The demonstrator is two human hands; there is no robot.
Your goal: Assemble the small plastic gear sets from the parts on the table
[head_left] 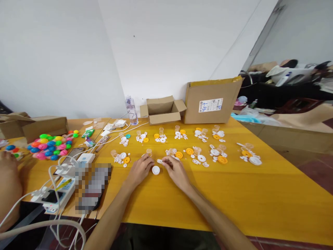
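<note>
My right hand [177, 170] pinches a small white plastic piece with holes [159, 161] between thumb and fingers. My left hand [141, 169] is closed, its fingers curled together over the table; whatever they hold is hidden. Between both hands a round white plastic part [155, 170] lies on the table. Just beyond my left fingers stands a small clear cup [149, 152], with white bits partly covered by the hand. Behind my right hand are an orange wheel [179, 155] and another clear cup [171, 152].
Groups of clear cups, wheels and white pieces stand in two rows, including an orange wheel [222, 159]. At the back are a bottle [131, 110], an open carton [162, 118] and a large box [212, 100]. Left are colourful balls [49, 147], power strips [68, 187], a phone [95, 189] and another person's arm [9, 191].
</note>
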